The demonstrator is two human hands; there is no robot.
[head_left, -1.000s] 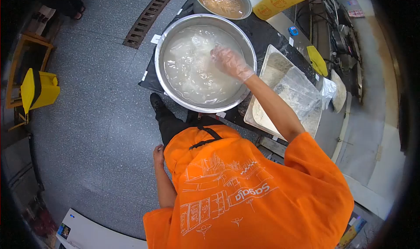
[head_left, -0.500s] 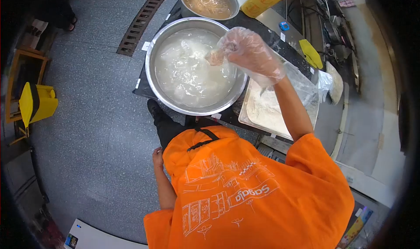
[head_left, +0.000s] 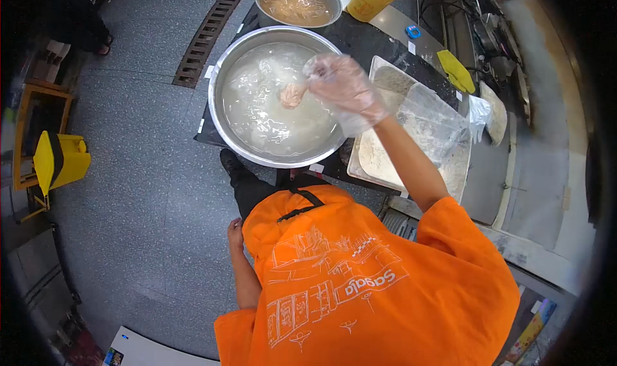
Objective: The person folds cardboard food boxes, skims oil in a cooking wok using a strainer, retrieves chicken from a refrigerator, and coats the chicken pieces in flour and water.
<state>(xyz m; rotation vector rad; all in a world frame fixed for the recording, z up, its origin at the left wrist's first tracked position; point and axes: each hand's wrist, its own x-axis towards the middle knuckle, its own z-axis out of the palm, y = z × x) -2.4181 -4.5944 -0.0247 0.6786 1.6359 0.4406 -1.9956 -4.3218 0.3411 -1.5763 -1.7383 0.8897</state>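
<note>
A large metal bowl [head_left: 216,109] holds cloudy whitish liquid with pale lumps under its surface. Over its right side is my right hand [head_left: 344,86], in a clear plastic glove, with the fingers pinched together. A pinkish, wrinkled piece [head_left: 292,96] hangs from the fingertips over the liquid. My left hand [head_left: 236,233] is bare and hangs low beside my hip, its fingers curled and partly hidden, so whether it is open or closed is unclear.
Behind the bowl stands a smaller metal bowl [head_left: 259,3] of brownish liquid with thin strips. To the right lies a white tray [head_left: 379,64] of flour-like powder with a plastic sheet. A yellow bin [head_left: 67,160] stands at far left; a person's foot [head_left: 105,47] shows at upper left.
My right hand has come up from the liquid, swung right, then moved back left over the bowl. The pinkish piece now hangs in view below its fingers. The camera view has shifted slightly.
</note>
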